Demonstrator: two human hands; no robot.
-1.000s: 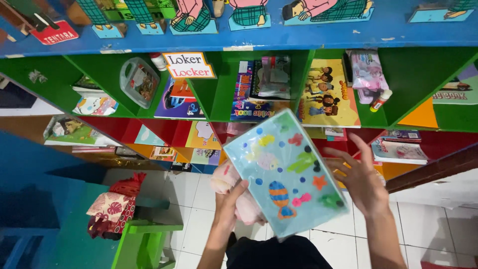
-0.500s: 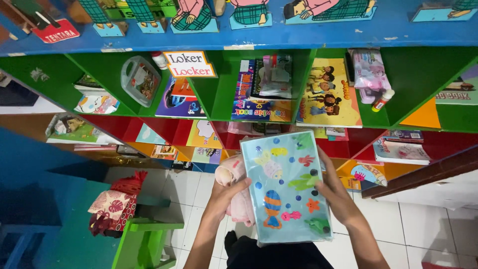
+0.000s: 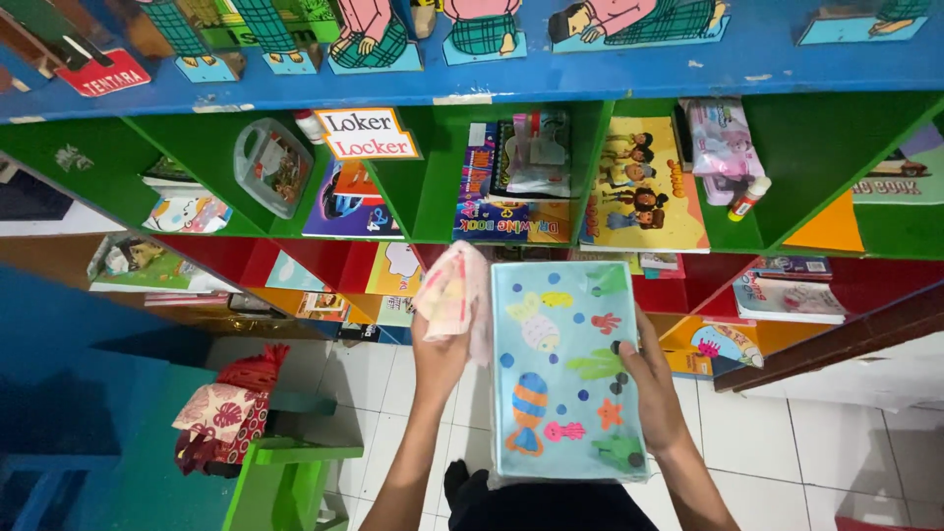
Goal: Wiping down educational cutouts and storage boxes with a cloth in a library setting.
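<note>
A big shelf unit [image 3: 433,187] fills the upper view, with a blue top board, a row of green compartments under it and a red row lower down. Painted cut-out figures [image 3: 629,22] stand along the blue board. The green compartments hold a clear plastic box [image 3: 272,167], a drawing book [image 3: 511,197] standing on edge, a yellow picture book [image 3: 644,187] with cartoon children on its cover, and a pink pouch [image 3: 723,138] with a glue bottle [image 3: 749,197] leaning below it. A white sign [image 3: 367,134] is fixed to a green divider. White floor tiles [image 3: 816,433] lie below, and at lower left a green chair [image 3: 285,472] carries a red patterned cloth bundle [image 3: 226,413]. In front of the red row, at centre, is the board [image 3: 565,369], a light blue rectangle with felt fish, starfish and seaweed shapes and dark dots, held nearly upright with its picture side to the camera. The right hand [image 3: 654,379] grips its right edge, thumb across the front and fingers behind. The left hand [image 3: 441,349] is closed around a pink and yellow cloth [image 3: 454,295], which rises above the fist and lies against the board's upper left edge; whether this hand also touches the board cannot be told.
</note>
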